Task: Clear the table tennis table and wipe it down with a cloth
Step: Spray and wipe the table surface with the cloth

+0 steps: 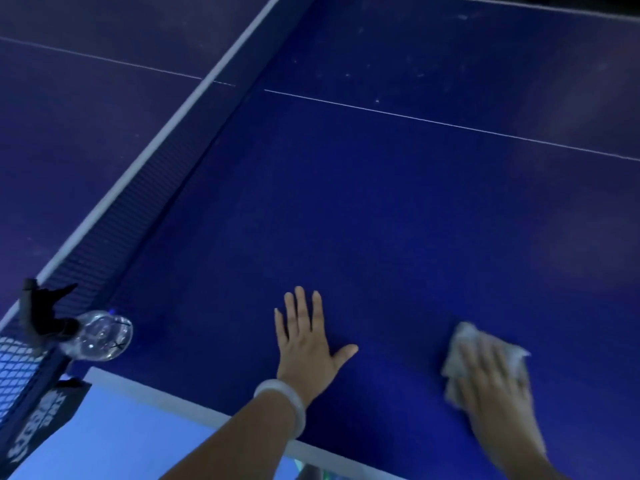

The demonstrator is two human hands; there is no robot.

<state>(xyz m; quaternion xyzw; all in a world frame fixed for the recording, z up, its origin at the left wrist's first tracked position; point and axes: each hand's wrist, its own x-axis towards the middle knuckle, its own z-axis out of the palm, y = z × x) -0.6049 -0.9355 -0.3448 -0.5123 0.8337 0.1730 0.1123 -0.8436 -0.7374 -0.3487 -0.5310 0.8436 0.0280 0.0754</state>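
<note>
At four o'clock on the table [381, 220], my right hand [491, 379] presses the cloth [464, 337] flat; left hand [304, 341] splayed, bracing. Risk: a leftward sweep topples the clear bottle [104, 336] at nine o'clock

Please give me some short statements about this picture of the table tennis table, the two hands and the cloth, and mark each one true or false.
1. The right hand presses a cloth onto the table. True.
2. The left hand holds a paddle. False: it lies flat on the table with fingers spread and holds nothing.
3. A clear plastic bottle lies near the net post. True.
4. The cloth is on the far side of the net. False: it is on the near half, close to the table's edge.
5. The left wrist has a pale bracelet. True.
6. The bottle lies between the two hands. False: it lies to the left of both hands.
</note>
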